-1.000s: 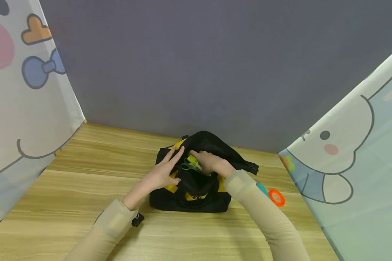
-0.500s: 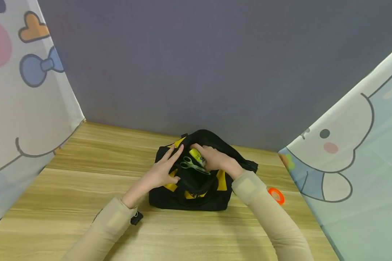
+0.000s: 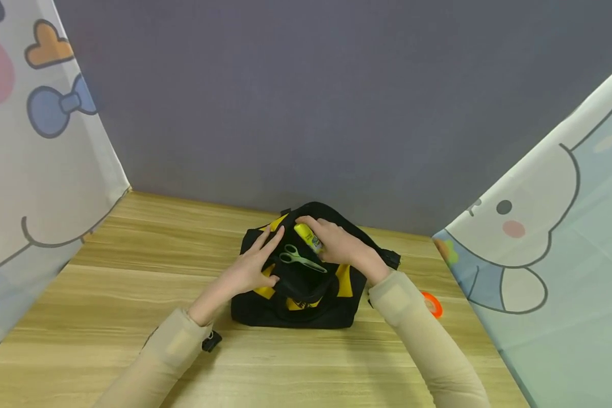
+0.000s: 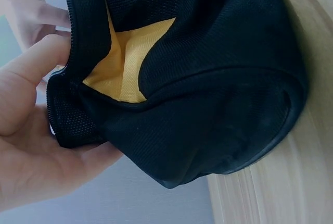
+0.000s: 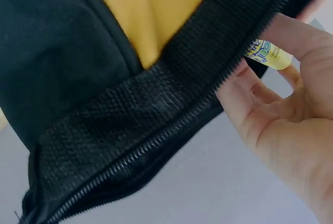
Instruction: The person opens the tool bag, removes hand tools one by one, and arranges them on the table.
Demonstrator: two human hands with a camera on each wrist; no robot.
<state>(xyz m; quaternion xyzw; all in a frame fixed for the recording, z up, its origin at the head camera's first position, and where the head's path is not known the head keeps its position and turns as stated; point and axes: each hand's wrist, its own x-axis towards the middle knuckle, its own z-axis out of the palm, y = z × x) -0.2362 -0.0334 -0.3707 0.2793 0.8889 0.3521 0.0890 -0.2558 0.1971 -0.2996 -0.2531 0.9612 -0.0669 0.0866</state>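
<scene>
A black and yellow zip bag (image 3: 265, 317) gapes on the table between my hands. Spread, straight fingers of my left hand (image 3: 250, 272) touch the left side of its mouth; in the left wrist view, the thumb and fingers lie on either side of the zipped edge. My right hand (image 3: 343, 243) pinches a yellow glue stick (image 3: 307, 236) at the bag's opening. That glue stick (image 5: 276, 57) shows partly behind the zipped edge in the right wrist view. Just below it, green-handled scissors (image 3: 302, 260) lie in the bag's mouth.
An orange roll of tape (image 3: 432, 305) lies on the wooden table (image 3: 148, 272), partly behind the right sleeve. A grey wall (image 3: 285, 113) rises behind the bag, with cartoon-printed panels on both sides. A small black item (image 3: 211, 341) sits beside the left wrist.
My right hand has risen a little with the glue stick, uncovering more of it and the scissors. A blue item near the tape is now hidden by the sleeve. My left hand stays put.
</scene>
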